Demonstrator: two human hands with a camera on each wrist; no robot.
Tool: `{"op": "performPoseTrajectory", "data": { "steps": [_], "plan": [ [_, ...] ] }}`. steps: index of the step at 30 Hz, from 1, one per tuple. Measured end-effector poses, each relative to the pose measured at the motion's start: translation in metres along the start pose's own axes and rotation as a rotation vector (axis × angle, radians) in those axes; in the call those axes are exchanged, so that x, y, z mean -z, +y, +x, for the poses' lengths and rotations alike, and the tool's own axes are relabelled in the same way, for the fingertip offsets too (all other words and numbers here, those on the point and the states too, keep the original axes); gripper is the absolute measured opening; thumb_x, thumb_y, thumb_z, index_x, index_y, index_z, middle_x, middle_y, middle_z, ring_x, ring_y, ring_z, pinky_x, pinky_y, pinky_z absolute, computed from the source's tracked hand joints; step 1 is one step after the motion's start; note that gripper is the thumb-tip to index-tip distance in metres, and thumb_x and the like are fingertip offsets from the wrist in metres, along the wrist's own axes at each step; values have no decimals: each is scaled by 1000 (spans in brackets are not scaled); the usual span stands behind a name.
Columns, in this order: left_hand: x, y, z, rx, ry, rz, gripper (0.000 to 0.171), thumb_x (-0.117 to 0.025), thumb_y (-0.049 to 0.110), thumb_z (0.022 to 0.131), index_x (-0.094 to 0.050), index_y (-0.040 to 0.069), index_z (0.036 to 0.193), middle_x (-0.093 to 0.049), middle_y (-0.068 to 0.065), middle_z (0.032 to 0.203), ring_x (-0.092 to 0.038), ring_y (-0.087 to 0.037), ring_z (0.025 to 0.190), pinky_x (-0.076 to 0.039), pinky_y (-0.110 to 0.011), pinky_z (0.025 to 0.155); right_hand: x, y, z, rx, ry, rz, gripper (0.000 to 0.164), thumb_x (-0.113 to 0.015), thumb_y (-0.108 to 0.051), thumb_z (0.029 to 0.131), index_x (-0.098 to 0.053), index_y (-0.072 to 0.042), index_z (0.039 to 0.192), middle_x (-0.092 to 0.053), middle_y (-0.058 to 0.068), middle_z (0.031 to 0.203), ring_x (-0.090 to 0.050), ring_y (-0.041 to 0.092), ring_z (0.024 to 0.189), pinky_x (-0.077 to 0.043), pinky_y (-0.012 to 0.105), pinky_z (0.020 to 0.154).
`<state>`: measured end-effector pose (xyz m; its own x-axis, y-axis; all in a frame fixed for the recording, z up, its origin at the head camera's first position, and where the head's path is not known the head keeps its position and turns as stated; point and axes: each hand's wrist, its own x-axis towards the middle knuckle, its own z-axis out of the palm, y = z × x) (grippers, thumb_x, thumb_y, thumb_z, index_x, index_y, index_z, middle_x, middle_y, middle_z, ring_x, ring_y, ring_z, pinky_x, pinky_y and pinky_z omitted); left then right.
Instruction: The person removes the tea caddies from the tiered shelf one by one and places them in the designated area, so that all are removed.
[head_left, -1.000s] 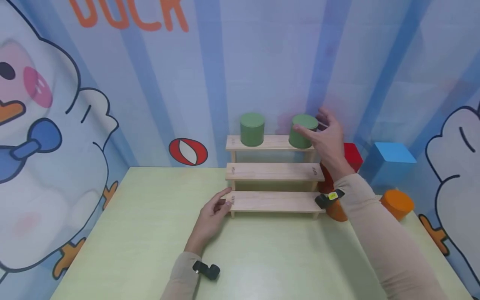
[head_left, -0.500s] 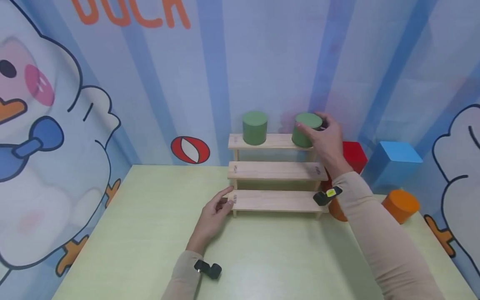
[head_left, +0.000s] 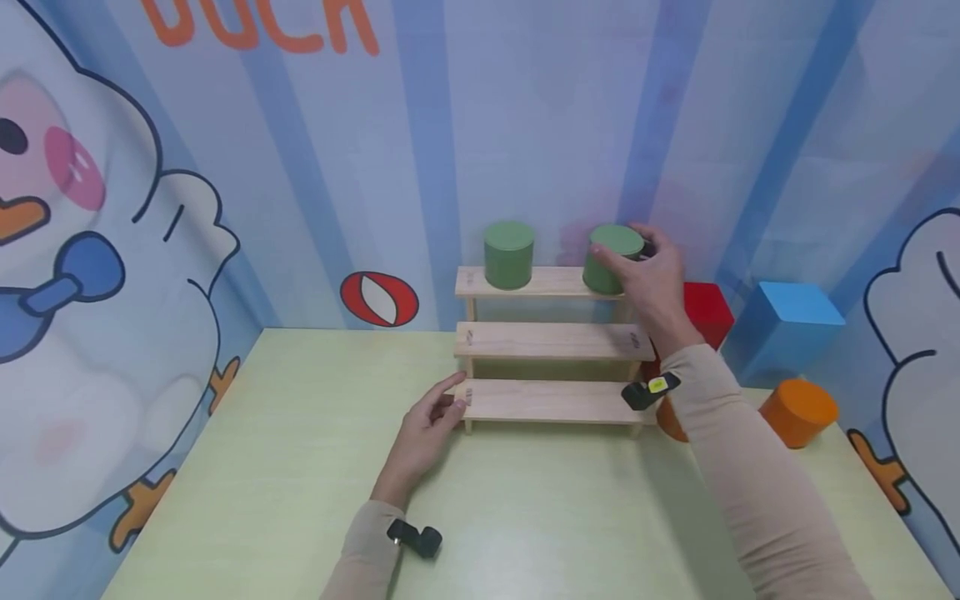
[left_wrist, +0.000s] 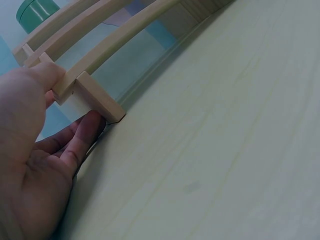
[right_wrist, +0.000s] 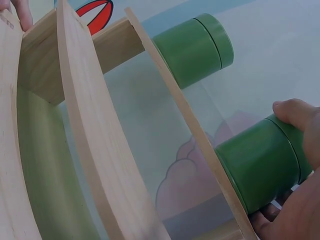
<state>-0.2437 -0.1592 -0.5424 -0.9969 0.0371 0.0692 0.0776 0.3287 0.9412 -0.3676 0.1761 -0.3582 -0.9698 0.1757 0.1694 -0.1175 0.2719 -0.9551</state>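
Observation:
A three-step wooden display stand [head_left: 555, 340] stands on the table. Two lidded green round tins are on its top step. My right hand [head_left: 656, 279] grips the right-hand green tin [right_wrist: 265, 160], thumb on the near side and fingers round the back. The other green tin [head_left: 508, 255] sits upright towards the step's left end. At the lowest step's left end, my left hand [head_left: 422, 429] holds the stand. In the left wrist view its thumb [left_wrist: 47, 74] lies on the step's end and its fingertips [left_wrist: 92, 122] touch the leg.
Right of the stand are a red block [head_left: 707, 310], partly behind my right forearm, a blue block [head_left: 787, 325] and an orange cylinder [head_left: 799, 412]. Another orange piece [head_left: 672, 421] is half hidden by my sleeve. A striped backdrop [head_left: 510, 125] rises behind the table [head_left: 300, 467].
My right hand has closed in a little on the right-hand green tin, its fingers reaching farther round the back. The left hand stays at the stand, and the head view has shifted slightly.

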Motion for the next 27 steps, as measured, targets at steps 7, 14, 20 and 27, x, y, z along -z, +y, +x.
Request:
{"op": "performPoseTrajectory", "data": {
  "steps": [7, 14, 20, 27],
  "plan": [
    [0, 0, -1, 16, -3, 14, 46, -64, 34, 115, -58, 45, 160, -71, -4, 135, -66, -22, 125, -54, -48, 108, 0, 1, 1, 3, -7, 16, 90, -88, -53, 95, -47, -18, 167, -53, 10, 164, -51, 27, 146, -46, 43, 124],
    [1, -1, 0, 8, -4, 10, 47, -65, 32, 115, -58, 44, 160, -71, -6, 134, -66, -23, 123, -54, -48, 108, 0, 1, 0, 13, -6, 37, 88, -88, -50, 95, -48, -17, 166, -54, 9, 163, -52, 25, 144, -47, 42, 123],
    [1, -1, 0, 6, -1, 5, 48, -66, 30, 114, -59, 43, 160, -72, -7, 131, -67, -23, 120, -55, -46, 105, 1, 0, -2, 4, -8, 27, 89, -88, -52, 95, -47, -19, 167, -54, 9, 163, -51, 26, 146, -47, 43, 123],
    [1, -1, 0, 7, -2, 6, 48, -66, 30, 114, -59, 43, 160, -72, -6, 132, -67, -23, 121, -54, -47, 106, 1, -1, -2, -1, -14, 23, 90, -88, -53, 95, -46, -20, 168, -52, 9, 165, -51, 28, 148, -46, 44, 124]
  ]
}}
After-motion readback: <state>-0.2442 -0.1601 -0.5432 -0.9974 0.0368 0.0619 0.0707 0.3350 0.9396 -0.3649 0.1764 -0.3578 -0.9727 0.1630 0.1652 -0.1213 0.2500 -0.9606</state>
